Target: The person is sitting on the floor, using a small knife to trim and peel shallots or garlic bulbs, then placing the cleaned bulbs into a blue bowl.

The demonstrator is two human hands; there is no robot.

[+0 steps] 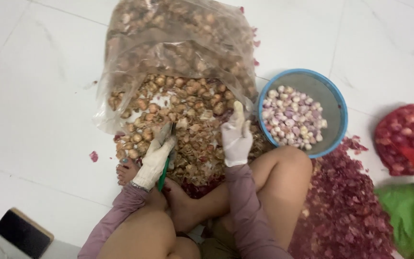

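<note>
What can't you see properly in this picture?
- Head view: the knife blade, hidden behind the left hand.
- What the left hand's fingers pinch, too small and blurred.
- The red mesh bag and green bag, cut off by the right edge.
- Shallots deep in the plastic bag, blurred by cloudy plastic.

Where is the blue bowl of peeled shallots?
In the head view, the blue bowl sits on the floor right of the right hand, beside the clear plastic bag.

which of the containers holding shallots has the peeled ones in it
The blue bowl beside the right hand: its shallots are pale and skinless. The clear bag and red net sack hold unpeeled ones.
</note>
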